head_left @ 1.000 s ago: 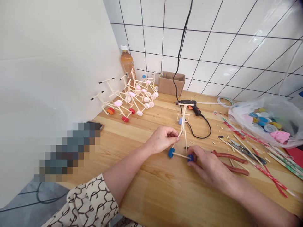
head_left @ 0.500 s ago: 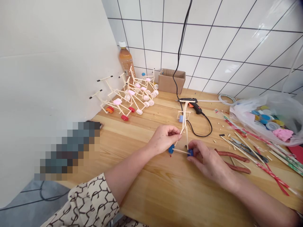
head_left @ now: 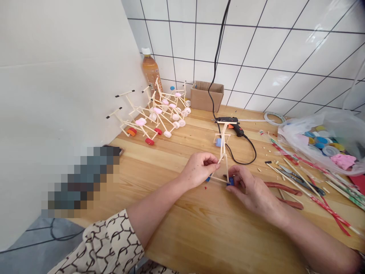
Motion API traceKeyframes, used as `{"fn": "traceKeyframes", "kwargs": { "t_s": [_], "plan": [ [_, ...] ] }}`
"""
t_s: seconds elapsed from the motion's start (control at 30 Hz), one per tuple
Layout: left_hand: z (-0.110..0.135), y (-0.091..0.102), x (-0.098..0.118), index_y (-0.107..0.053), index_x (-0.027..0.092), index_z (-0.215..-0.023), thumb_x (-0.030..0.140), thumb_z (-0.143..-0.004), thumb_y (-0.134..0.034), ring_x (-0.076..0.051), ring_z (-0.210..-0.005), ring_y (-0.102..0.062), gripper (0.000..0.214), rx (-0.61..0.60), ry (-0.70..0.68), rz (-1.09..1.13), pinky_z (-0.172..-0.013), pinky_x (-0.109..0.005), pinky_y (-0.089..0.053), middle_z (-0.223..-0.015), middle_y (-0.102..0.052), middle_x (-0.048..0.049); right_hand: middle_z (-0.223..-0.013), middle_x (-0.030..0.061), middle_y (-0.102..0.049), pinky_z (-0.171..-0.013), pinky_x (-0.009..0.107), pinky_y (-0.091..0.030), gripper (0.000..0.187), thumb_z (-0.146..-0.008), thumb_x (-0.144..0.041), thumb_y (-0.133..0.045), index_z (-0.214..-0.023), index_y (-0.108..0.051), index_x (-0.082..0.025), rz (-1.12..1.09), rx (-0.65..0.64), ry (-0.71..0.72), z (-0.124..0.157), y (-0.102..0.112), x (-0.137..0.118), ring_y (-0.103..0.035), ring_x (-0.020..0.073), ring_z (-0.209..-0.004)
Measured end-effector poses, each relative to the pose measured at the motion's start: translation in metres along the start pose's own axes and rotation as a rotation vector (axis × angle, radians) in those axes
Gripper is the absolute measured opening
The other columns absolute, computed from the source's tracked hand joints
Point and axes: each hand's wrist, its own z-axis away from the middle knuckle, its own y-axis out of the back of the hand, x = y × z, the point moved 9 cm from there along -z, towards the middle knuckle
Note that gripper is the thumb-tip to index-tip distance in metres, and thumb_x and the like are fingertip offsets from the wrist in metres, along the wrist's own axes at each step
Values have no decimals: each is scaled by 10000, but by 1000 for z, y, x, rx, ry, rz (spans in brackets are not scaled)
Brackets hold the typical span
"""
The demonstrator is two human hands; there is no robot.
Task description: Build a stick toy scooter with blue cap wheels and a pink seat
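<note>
Wooden bench (head_left: 182, 236), lower centre: my left grip (head_left: 198, 169) clamps the stick frame (head_left: 224, 152), my right grip (head_left: 251, 188) clamps its blue bottle-cap wheel (head_left: 230, 182).

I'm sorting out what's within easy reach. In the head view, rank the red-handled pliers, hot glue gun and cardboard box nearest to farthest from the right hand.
1. Red-handled pliers: just right of the right hand.
2. Hot glue gun: farther back, beyond the stick frame.
3. Cardboard box: at the back, against the tiled wall.
</note>
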Motion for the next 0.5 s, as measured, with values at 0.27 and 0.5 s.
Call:
{"fn": "traceKeyframes", "kwargs": {
  "t_s": [0.27,0.5],
  "plan": [
    [1,0,0,-602,126,-656,175,-680,-613,-68,-519,-445,55,-8,-14,-6,-493,-182,-351,-564,-523,36,-706,-22,-541,-556,242,-407,243,-812,-202,-497,-1026,-380,-213,3,16,22,-1,1,-2,-518,128,-581],
    [1,-1,-2,-600,122,-668,183,-681,-620,-65,-521,-439,65,-11,-2,8,-488,-176,-350,-568,-519,36,-711,-20,-546,-568,247,-412,253,-812,-200,-505,-1034,-384,-210,-2,24,30,-2,1,-2,-518,127,-588]
  ]
}}
